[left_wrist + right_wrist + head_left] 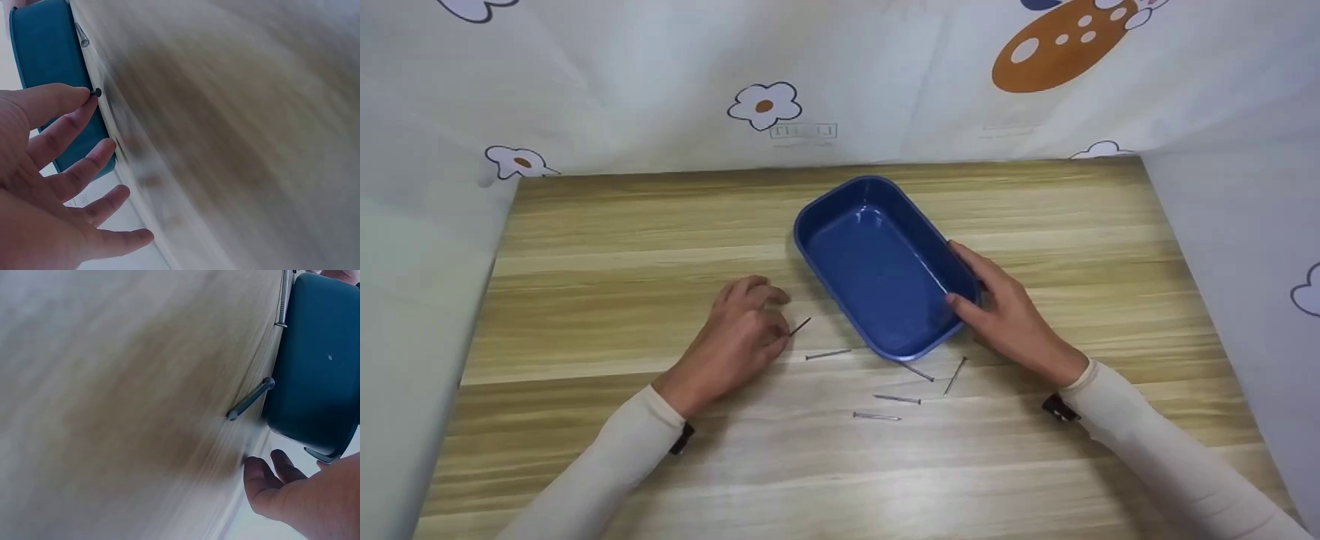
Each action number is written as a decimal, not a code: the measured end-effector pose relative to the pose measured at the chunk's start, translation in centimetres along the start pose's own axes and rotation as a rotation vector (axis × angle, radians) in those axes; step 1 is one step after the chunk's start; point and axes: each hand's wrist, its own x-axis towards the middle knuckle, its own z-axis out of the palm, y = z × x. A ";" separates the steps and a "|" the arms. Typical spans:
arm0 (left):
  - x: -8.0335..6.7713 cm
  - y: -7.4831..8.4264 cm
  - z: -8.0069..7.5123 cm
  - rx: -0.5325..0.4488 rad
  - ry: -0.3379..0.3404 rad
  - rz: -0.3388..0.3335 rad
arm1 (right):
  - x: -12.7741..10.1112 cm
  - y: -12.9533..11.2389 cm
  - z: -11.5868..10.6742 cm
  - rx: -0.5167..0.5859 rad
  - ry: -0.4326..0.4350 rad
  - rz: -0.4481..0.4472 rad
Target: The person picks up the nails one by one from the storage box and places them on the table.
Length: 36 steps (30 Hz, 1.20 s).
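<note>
Between thumb and index finger, my left hand (742, 330) pinches a nail (800, 326); its head also shows at the fingertips in the left wrist view. The other left fingers are spread. A deep blue plastic tray (877, 277) with rounded corners sits at an angle on the table, right of the left hand. My right hand (1012, 315) grips the tray's right side, thumb over the rim and fingers along the outer wall. Several loose nails lie near the tray's front end, including one nail (828, 354) beside the left hand and another (251, 399) close to the tray wall.
The wood-grain table (622, 247) meets a white patterned sheet (660, 75) at the back, and pale side walls stand left and right. More nails lie in front of the tray, such as one nail (876, 416) nearest the table's front.
</note>
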 end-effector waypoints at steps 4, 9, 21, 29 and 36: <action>-0.2 -0.1 0.1 -0.014 -0.008 -0.001 | -0.1 -0.1 0.0 0.008 0.000 0.000; -0.1 -0.2 0.3 -0.035 -0.014 0.009 | -0.2 -0.2 0.0 0.016 0.002 0.000; 0.3 -0.2 0.9 0.008 0.081 0.070 | -0.1 -0.1 -0.2 -0.006 -0.012 -0.002; 0.6 0.2 0.2 0.092 0.102 0.013 | 0.0 -0.8 -0.7 -0.087 -0.020 -0.035; 0.9 0.9 -1.9 0.134 0.105 -0.131 | -0.2 -1.7 -2.5 -0.271 0.028 -0.096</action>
